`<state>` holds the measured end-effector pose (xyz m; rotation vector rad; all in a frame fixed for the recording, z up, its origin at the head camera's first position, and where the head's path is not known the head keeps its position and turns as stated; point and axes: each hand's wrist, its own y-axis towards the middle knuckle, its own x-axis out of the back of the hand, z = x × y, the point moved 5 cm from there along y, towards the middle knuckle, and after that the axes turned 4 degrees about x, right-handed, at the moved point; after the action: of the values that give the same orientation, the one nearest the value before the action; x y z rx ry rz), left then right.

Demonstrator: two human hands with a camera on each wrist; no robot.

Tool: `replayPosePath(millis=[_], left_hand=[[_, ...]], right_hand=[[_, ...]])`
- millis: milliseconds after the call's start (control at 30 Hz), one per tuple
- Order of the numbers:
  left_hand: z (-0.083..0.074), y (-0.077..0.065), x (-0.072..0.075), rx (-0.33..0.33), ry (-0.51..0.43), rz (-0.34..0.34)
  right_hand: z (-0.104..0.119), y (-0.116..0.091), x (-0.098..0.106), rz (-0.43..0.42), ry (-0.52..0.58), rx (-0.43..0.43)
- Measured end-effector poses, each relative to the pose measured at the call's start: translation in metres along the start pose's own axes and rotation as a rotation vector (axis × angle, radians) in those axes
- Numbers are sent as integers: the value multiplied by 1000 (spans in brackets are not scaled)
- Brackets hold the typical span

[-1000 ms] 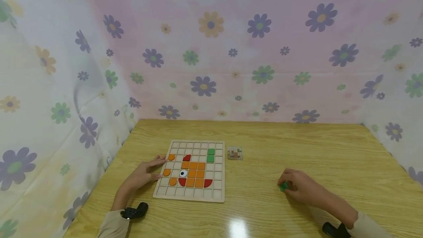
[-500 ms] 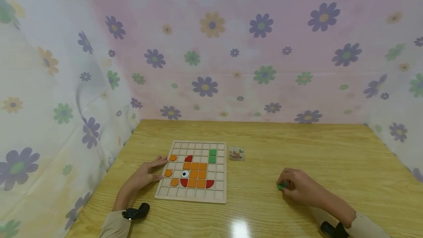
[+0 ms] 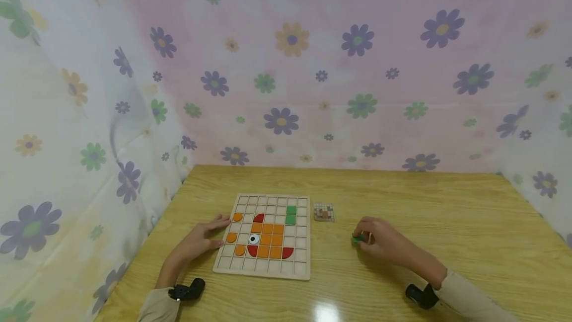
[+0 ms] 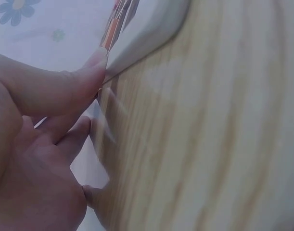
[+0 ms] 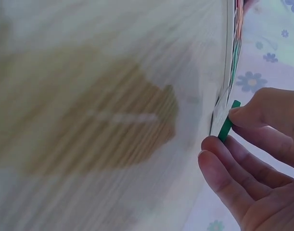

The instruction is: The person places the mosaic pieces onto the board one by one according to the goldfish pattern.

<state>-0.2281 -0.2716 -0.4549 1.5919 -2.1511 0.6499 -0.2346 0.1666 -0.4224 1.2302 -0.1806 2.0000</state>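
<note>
A wooden grid board point(image 3: 295, 270) lies left of the table's middle, bearing orange squares point(image 3: 271, 240), orange discs, red quarter-round pieces, a white eye disc point(image 3: 253, 238) and two green squares point(image 3: 291, 214). My left hand point(image 3: 198, 240) rests at the board's left edge, its fingers extended and touching the rim; in the left wrist view the thumb point(image 4: 60, 89) meets the board's edge. Right of the board, my right hand point(image 3: 386, 242) pinches a small green tile point(image 5: 228, 122) between thumb and fingers, just above the table.
A small printed picture card point(image 3: 323, 212) lies right of the board's upper corner. The wooden table point(image 3: 424, 198) runs back to a flowered cloth wall point(image 3: 321, 98), with another cloth along the left side. Each wrist wears a black camera mount point(image 3: 189, 289).
My right hand has moved left toward the board with the green tile in its fingers. The left hand stays at the board's edge. The head view has shifted slightly.
</note>
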Motion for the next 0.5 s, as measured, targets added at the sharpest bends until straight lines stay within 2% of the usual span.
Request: replayPosePath(millis=[233,500], left_hand=[[0,0,-1,8,6,-14],[1,2,0,-1,1,-17]], right_hand=[[6,34,-14,-7,-1,5],[14,77,-34,-20,-2,55]])
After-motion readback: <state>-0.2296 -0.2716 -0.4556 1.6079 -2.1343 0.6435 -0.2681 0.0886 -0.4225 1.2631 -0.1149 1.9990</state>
